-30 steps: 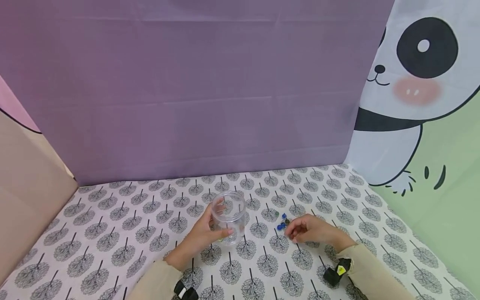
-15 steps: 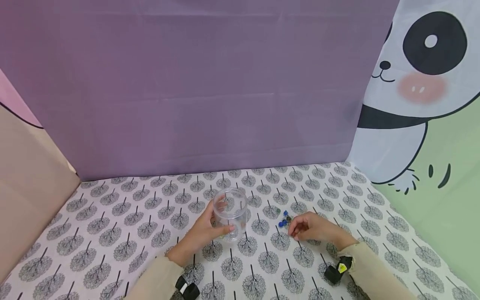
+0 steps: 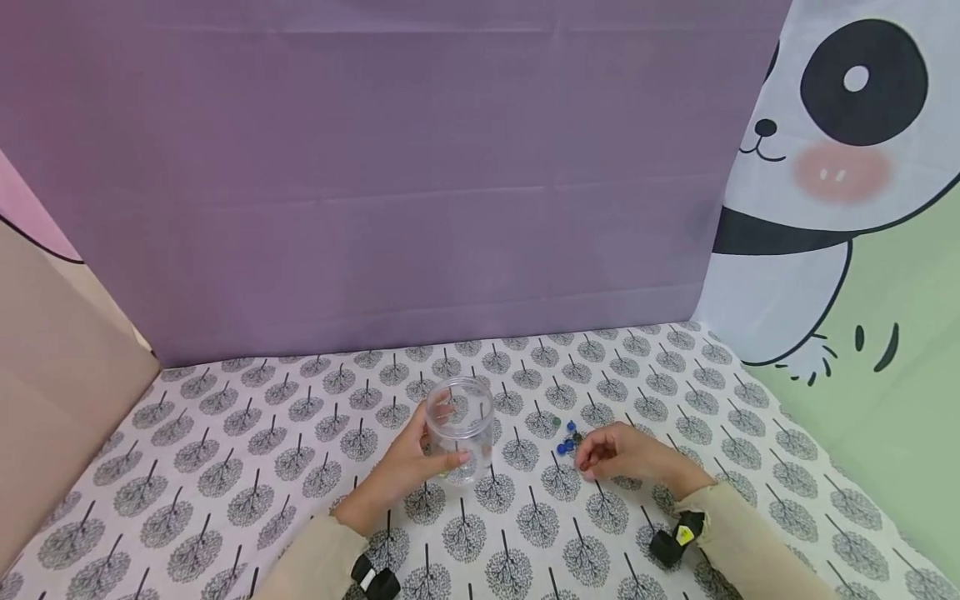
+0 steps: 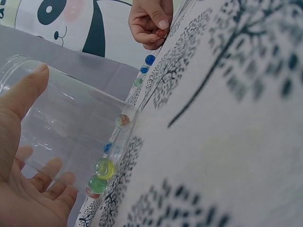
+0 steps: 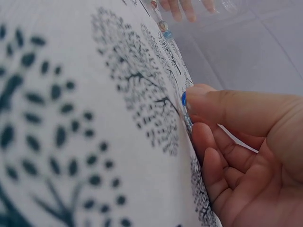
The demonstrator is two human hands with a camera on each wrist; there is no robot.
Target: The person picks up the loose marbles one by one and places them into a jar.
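My left hand grips a clear jar that stands upright on the cloth, mouth up, its thumb on the near side. Through the wall in the left wrist view, several marbles lie at the jar's bottom, among them a green marble and a yellow one. To the right, my right hand is low over the cloth with curled fingers. In the left wrist view it pinches a reddish-brown marble between thumb and fingers. Blue marbles and a green marble lie just beyond its fingertips.
A white cloth with a dark tree print covers the table. Behind it hangs a purple curtain. A panda-printed panel borders the right side, and a beige panel the left.
The head view has shifted slightly. Both hands, the jar and the loose marbles stay in nearly the same places, with only small finger movement at the right hand.
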